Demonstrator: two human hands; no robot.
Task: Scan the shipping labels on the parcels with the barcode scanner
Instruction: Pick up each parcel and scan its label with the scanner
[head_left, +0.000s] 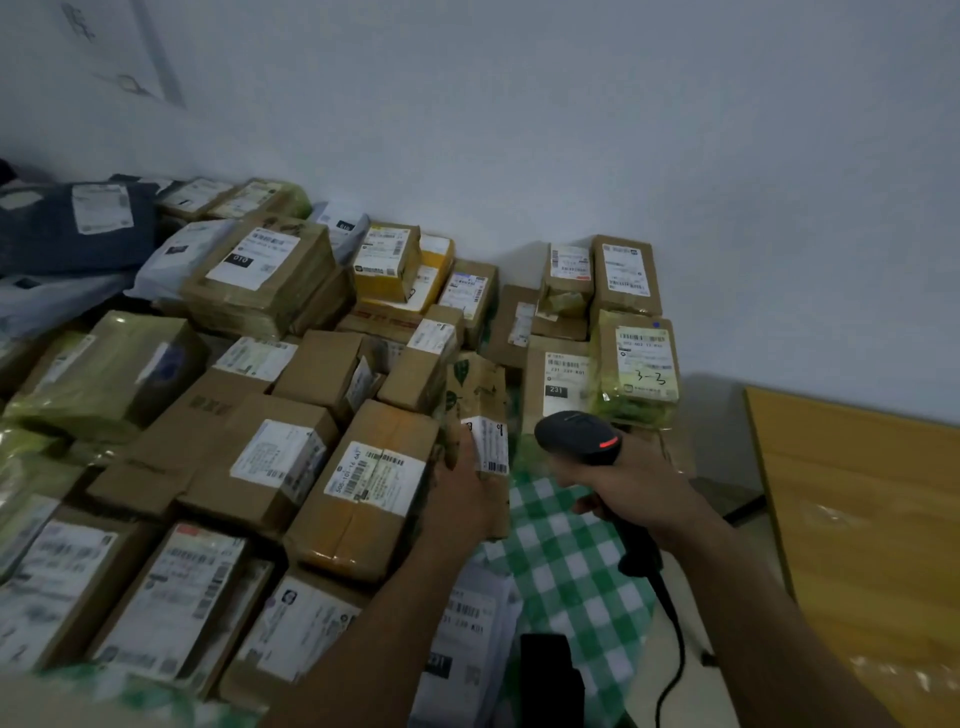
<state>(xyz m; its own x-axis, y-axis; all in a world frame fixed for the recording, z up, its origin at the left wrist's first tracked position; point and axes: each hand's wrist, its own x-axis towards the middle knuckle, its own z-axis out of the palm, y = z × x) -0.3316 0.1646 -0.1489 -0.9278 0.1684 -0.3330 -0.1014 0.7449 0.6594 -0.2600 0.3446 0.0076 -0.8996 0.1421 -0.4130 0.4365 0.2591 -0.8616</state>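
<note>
My right hand (631, 480) grips the handle of a black barcode scanner (582, 434), whose head shows a red light and points left. My left hand (467, 488) holds a tall brown cardboard parcel (480, 395) with green leaf prints, tilted upright. The parcel's white shipping label (491, 444) faces the scanner, just above my fingers. The scanner's black cable (670, 654) hangs down over a green-and-white checked cloth (566, 566).
Several labelled cardboard boxes (363, 488) and plastic mailers (78, 223) cover the table to the left and back, up to a white wall. A stack of small boxes (636, 364) stands behind the scanner. A wooden board (857, 509) lies at right. A white mailer (467, 629) lies under my left forearm.
</note>
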